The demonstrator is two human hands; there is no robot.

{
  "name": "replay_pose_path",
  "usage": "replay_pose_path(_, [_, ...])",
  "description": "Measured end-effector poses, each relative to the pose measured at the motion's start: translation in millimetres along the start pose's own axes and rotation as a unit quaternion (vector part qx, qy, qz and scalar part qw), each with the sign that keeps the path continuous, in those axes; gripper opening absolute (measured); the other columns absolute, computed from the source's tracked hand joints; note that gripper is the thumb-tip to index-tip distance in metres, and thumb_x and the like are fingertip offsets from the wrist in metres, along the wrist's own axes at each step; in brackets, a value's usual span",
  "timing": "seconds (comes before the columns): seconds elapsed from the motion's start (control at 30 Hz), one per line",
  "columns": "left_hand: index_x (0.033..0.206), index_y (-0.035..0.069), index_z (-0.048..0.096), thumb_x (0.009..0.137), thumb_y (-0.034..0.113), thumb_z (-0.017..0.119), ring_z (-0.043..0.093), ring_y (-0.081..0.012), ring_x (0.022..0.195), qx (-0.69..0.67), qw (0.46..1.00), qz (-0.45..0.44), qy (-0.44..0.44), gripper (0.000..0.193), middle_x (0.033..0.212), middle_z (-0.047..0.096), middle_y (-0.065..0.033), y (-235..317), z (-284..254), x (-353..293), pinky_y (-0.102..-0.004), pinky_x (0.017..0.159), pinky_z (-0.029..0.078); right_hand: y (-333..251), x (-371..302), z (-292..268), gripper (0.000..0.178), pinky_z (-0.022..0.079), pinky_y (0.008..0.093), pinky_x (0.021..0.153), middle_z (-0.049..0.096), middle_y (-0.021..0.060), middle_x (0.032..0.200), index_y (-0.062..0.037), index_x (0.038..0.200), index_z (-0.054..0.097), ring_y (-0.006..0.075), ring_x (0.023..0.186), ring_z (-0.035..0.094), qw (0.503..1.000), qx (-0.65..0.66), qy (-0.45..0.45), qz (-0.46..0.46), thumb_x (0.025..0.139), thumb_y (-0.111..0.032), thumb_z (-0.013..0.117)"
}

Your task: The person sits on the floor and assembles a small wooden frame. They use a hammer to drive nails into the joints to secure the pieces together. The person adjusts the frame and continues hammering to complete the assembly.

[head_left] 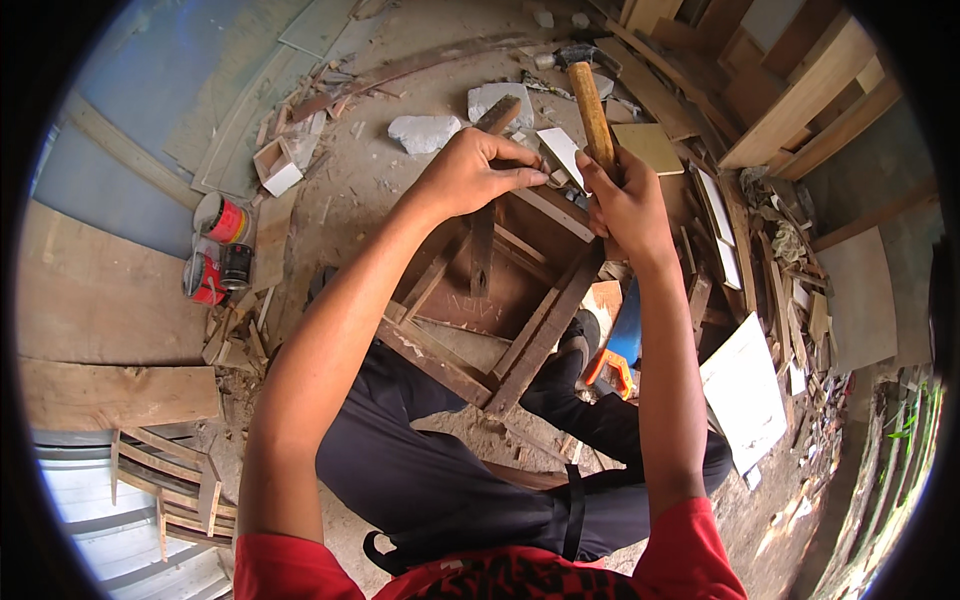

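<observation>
My right hand [632, 208] is wrapped round the wooden handle of a hammer [590, 112]; its dark head points up and away from me. My left hand [482, 172] is closed in a pinch over the far edge of a dark brown wooden frame [535, 345]. What its fingertips hold, if anything, is too small to make out. The frame, like a stool or small table with crossbars, stands tilted between my legs. A loose-looking dark strip of wood [482, 255] runs under my left hand and across the frame's inside.
An orange-handled saw [612, 372] lies right of the frame by my shoe. Paint cans [222, 220] stand at the left. Pale stone blocks [424, 133] lie beyond my hands. Planks [800, 95] and wood scraps line the right side; a white board [745, 392] leans there.
</observation>
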State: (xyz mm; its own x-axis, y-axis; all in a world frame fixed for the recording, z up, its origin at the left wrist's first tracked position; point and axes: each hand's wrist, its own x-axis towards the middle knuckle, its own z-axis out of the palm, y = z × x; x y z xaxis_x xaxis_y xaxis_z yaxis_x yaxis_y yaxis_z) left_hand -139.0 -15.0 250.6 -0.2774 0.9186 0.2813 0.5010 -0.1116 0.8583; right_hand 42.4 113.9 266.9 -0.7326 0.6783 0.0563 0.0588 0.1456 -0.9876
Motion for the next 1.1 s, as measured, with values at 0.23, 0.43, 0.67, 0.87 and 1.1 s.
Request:
replay_pose_path(0.23, [0.103,-0.001,0.076,0.088,0.01,0.076,0.066,-0.0083,0.089,-0.006,1.0,0.002,0.003,0.018,0.096,0.076,-0.0067,-3,1,0,-0.0243,0.082,0.052,0,-2,1,0.03,0.034,0.0277,0.041,0.051,0.0009,0.057,0.0042,0.095,0.055,0.0076,0.045,0.046,1.0,0.002,0.001,0.0,0.096,-0.023,0.068])
replay_pose_path(0.43, [0.104,-0.001,0.075,0.089,0.011,0.075,0.065,-0.0079,0.09,-0.005,1.0,0.013,0.01,0.02,0.097,0.076,-0.0057,-5,2,-1,-0.0248,0.083,0.052,-1,-2,2,0.03,0.034,0.0276,0.041,0.051,0.0008,0.057,0.0039,0.095,0.055,0.0076,0.044,0.046,1.0,-0.003,0.0,-0.004,0.097,-0.023,0.067])
replay_pose_path(0.67, [0.104,-0.003,0.074,0.089,0.013,0.075,0.066,-0.0087,0.09,0.033,0.999,0.029,0.022,0.022,0.096,0.076,-0.0073,-5,4,-2,-0.0262,0.085,0.051,-1,-5,0,0.029,0.037,0.0272,0.042,0.053,0.001,0.062,0.0022,0.093,0.056,0.0078,0.047,0.048,1.0,0.017,-0.004,-0.004,0.098,-0.024,0.065])
replay_pose_path(0.87, [0.105,0.0,0.075,0.085,0.024,0.08,0.072,-0.0182,0.098,0.028,0.999,0.013,0.018,0.031,0.102,0.076,-0.0142,-13,4,1,-0.031,0.087,0.054,-34,-39,-32,0.039,0.048,0.0343,0.064,0.064,0.0138,0.076,0.0086,0.113,0.06,0.0185,0.068,0.06,0.972,-0.217,0.008,-0.092,0.095,-0.025,0.067])
replay_pose_path(1.1, [0.104,0.004,0.077,0.084,0.03,0.079,0.073,-0.021,0.096,0.031,0.998,0.035,0.031,0.033,0.1,0.076,-0.0132,-11,7,-2,-0.0323,0.087,0.054,-77,-75,-58,0.044,0.051,0.0384,0.074,0.068,0.0256,0.089,0.0081,0.124,0.059,0.0298,0.079,0.069,0.892,-0.418,-0.032,-0.17,0.095,-0.024,0.067])
